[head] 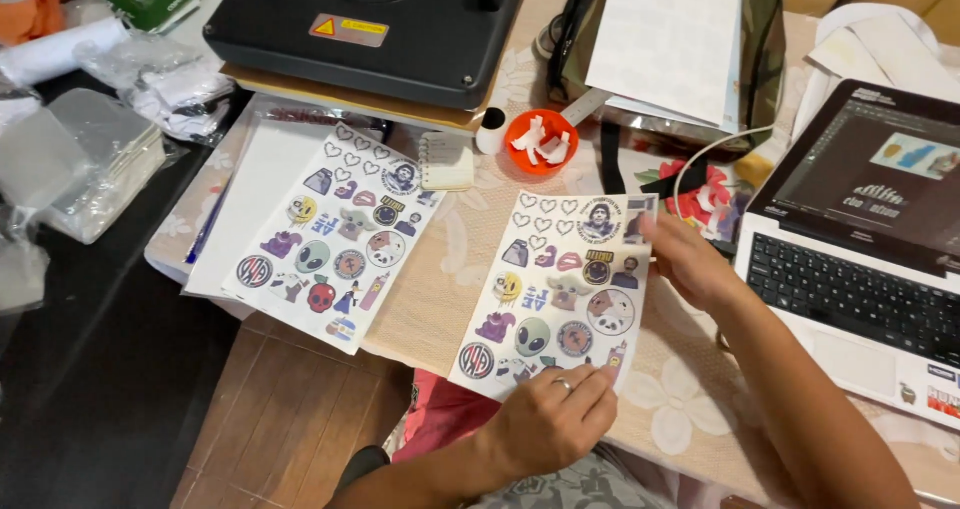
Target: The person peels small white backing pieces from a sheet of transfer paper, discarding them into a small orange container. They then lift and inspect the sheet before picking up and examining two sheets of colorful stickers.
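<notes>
Fingers of my left hand (550, 419) curl over the near edge of a sticker sheet (556, 291), pinching its bottom margin, a ring showing on one finger; the wrist bends back toward me and the forearm runs down out of view at the bottom. My right hand (688, 259) comes in from the right, forearm slanting up from the lower right corner, its fingertips closed on the sheet's upper right corner. The sheet I hold is white, covered with small colourful stickers and a few heart outlines, and it lies on the beige flowered surface (680, 399) with its near end overhanging the edge. Its long axis runs from me away, tilted a little to the right at the far end. Just to the left lies a second sticker sheet (335, 237) of the same kind, leaning the same way, resting on a stack of white paper (255, 184). Beyond the sheets stand an orange cup (541, 141) with white scraps and a small notepad (446, 161). A black heat press (370, 29) sits at the far side, and an open laptop (860, 259) lies near my right forearm.
</notes>
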